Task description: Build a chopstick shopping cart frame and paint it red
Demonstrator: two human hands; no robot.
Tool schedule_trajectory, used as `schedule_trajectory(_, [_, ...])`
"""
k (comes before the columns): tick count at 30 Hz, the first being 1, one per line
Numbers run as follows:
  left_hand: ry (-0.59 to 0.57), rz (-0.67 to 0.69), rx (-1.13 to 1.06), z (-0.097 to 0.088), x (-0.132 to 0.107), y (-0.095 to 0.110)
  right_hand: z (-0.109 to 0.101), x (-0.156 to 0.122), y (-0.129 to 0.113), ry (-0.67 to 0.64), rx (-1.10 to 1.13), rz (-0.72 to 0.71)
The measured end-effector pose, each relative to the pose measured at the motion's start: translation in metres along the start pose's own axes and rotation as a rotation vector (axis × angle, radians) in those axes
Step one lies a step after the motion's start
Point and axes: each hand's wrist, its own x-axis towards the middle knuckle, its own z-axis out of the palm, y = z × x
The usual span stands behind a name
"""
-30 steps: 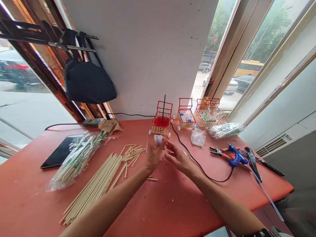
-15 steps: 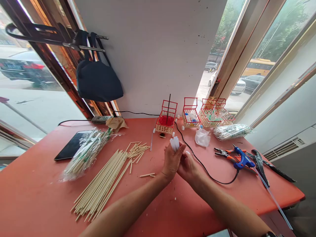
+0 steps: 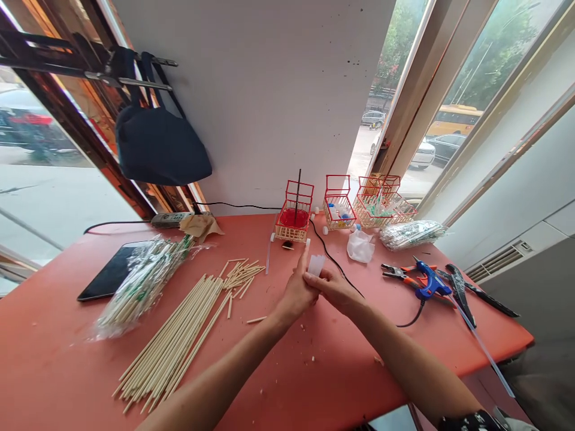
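My left hand (image 3: 296,291) and my right hand (image 3: 335,289) meet over the middle of the red table (image 3: 278,371). Between them they hold a small bundle of short translucent white sticks (image 3: 315,264), which stands up above the fingers. The left forefinger points up beside the bundle, and the right fingers wrap round its base. Just behind the hands stands a small red and straw-coloured cart (image 3: 294,216) with a red bowl and a dark stick in it.
A pile of long bamboo sticks (image 3: 179,335), a packet of sticks (image 3: 139,287) and a dark tablet (image 3: 110,278) lie at the left. A blue glue gun (image 3: 429,284), pliers (image 3: 398,272), its black cable, more small carts (image 3: 354,206) and plastic bags sit at the right.
My hands have come together from slightly apart, and the right hand has closed onto the white bundle that the left hand held alone a second ago.
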Motion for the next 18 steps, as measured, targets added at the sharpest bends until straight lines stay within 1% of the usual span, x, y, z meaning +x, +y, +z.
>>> schedule_trajectory(2, [-0.032, -0.122, 0.044, 0.0, -0.002, 0.005, 0.002, 0.001, 0.002, -0.001, 0.013, 0.014])
schedule_trajectory(4, [-0.051, -0.176, 0.08, 0.0, -0.003, 0.011, 0.007, 0.001, 0.002, 0.015, 0.035, 0.018])
schedule_trajectory(7, [-0.054, -0.188, 0.086, 0.0, -0.003, 0.013, 0.016, 0.0, 0.0, 0.086, 0.081, 0.016])
schedule_trajectory(12, [-0.035, -0.195, 0.101, 0.002, -0.003, 0.007, 0.028, -0.002, 0.0, 0.24, 0.171, 0.048])
schedule_trajectory(15, [-0.013, -0.168, 0.102, 0.003, -0.006, 0.006, 0.027, -0.001, 0.002, 0.269, 0.204, 0.045])
schedule_trajectory(18, [-0.01, -0.171, 0.12, 0.002, -0.01, 0.001, 0.021, 0.003, 0.004, 0.272, 0.261, -0.008])
